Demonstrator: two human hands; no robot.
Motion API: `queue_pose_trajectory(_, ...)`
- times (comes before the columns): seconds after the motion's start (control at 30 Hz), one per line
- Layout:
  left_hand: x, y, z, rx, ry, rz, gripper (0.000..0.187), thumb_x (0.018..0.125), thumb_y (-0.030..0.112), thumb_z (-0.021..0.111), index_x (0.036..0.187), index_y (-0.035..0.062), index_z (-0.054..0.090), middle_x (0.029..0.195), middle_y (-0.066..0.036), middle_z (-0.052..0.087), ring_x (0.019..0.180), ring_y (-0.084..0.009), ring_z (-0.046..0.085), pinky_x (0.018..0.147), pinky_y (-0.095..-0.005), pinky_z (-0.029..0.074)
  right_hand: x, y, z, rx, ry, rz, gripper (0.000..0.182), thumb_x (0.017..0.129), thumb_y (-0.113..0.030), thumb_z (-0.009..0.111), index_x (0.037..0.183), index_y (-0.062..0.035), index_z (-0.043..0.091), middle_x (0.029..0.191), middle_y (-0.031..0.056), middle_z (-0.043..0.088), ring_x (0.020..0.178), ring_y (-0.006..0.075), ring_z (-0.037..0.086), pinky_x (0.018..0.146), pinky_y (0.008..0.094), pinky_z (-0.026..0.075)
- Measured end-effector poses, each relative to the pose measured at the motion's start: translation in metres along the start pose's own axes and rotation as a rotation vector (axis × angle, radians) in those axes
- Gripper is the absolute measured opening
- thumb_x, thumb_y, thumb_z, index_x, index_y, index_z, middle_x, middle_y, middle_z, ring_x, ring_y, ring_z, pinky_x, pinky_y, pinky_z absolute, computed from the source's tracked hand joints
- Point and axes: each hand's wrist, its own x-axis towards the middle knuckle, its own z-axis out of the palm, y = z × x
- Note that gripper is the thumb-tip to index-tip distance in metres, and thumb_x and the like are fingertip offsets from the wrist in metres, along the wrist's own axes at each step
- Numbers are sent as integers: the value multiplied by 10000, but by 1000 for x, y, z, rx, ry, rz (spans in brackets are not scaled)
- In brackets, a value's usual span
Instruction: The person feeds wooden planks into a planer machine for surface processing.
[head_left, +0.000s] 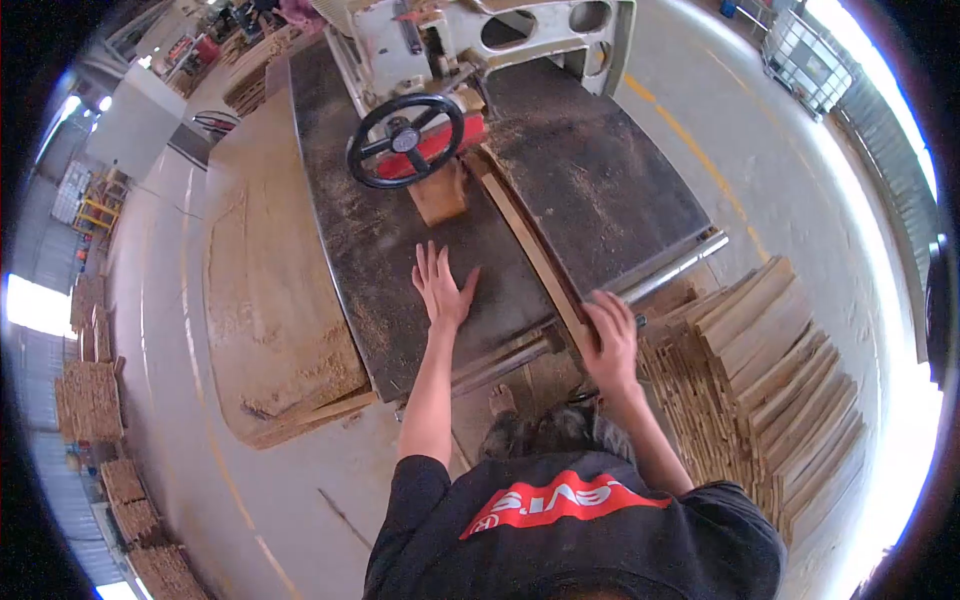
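I see the wooden strip (537, 260) stretching lengthwise forward from the nearer right hand (613, 340), grip unclear; the left hand (441, 287) is spread, farther left.

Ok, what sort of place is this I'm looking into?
Most likely a woodworking shop: sawdust litters a dark machine table, a long wooden strip runs along it to the right hand, and rough boards are stacked nearby.

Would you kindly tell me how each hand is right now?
Left hand: open, fingers spread, over the table.
Right hand: fingers bent at the strip; whether it grips cannot be told.
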Motion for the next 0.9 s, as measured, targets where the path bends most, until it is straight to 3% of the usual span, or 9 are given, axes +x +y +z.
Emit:
queue_pose_trajectory(0.1, 0, -6, 5, 32, 5, 58, 634, 975, 483, 718, 1402, 32, 588, 1641, -252, 424, 1615, -420, 223, 1254, -633, 207, -41, 61, -33, -72, 208, 161, 290, 958, -80, 687, 1245, -46, 699, 1366, 221, 664, 1321, 432, 585, 1147, 530, 438)
queue_pose_trajectory(0.23, 7, 8, -13, 104, -21, 158, 528, 941, 446, 742, 1245, 19, 684, 1478, -243, 578, 1470, -473, 436, 1145, -604, 394, -80, 111, -90, -152, 450, 642, 282, 998, -158, 703, 1242, -19, 725, 1277, 192, 729, 1206, 352, 677, 1066, 450, 514)
queue_pose_trajectory(0.27, 5, 4, -1, 169, 69, 226, 514, 958, 464, 730, 1215, 20, 706, 1461, -223, 604, 1448, -478, 461, 1137, -597, 416, -86, 116, -107, -122, 508, 771, 286, 998, -166, 708, 1242, -18, 731, 1250, 190, 743, 1171, 341, 699, 1040, 438, 532)
queue_pose_trajectory(0.33, 5, 7, -1, 177, 19, 247, 505, 1001, 480, 697, 1221, 26, 719, 1453, -198, 634, 1438, -478, 480, 1137, -603, 428, -114, 148, -123, -76, 608, 940, 284, 1001, -201, 702, 1219, -22, 742, 1204, 193, 758, 1125, 342, 723, 1007, 439, 549)
queue_pose_trajectory(0.47, 3, -12, 18, 199, 62, 262, 483, 994, 451, 733, 1203, 16, 736, 1407, -191, 677, 1410, -444, 531, 1098, -562, 480, -174, 184, -164, -229, 689, 1060, 314, 990, -260, 701, 1200, -31, 750, 1215, 193, 756, 1148, 354, 716, 1011, 443, 548)
queue_pose_trajectory(0.63, -1, -1, -5, 218, 15, 243, 476, 1025, 443, 695, 1267, 33, 708, 1441, -160, 664, 1440, -407, 509, 1103, -576, 451, -239, 193, -201, -401, 720, 1172, 330, 949, -255, 722, 1189, -30, 743, 1195, 215, 746, 1150, 399, 691, 1041, 468, 531)
queue_pose_trajectory(0.73, 2, -6, -5, 221, -21, 295, 480, 1045, 447, 665, 1268, 25, 701, 1440, -167, 662, 1441, -395, 505, 1114, -573, 442, -276, 195, -213, -657, 729, 1218, 291, 924, -247, 761, 1157, -72, 755, 1149, 191, 762, 1129, 358, 711, 1019, 459, 543)
queue_pose_trajectory(0.9, -11, 4, -9, 268, -46, 246, 485, 1051, 432, 662, 1278, 4, 697, 1416, -173, 675, 1424, -407, 515, 1113, -570, 452, -336, 200, -277, -982, 606, 1292, 477, 907, -261, 761, 1311, -25, 674, 1253, 227, 720, 1210, 427, 650, 1071, 489, 518)
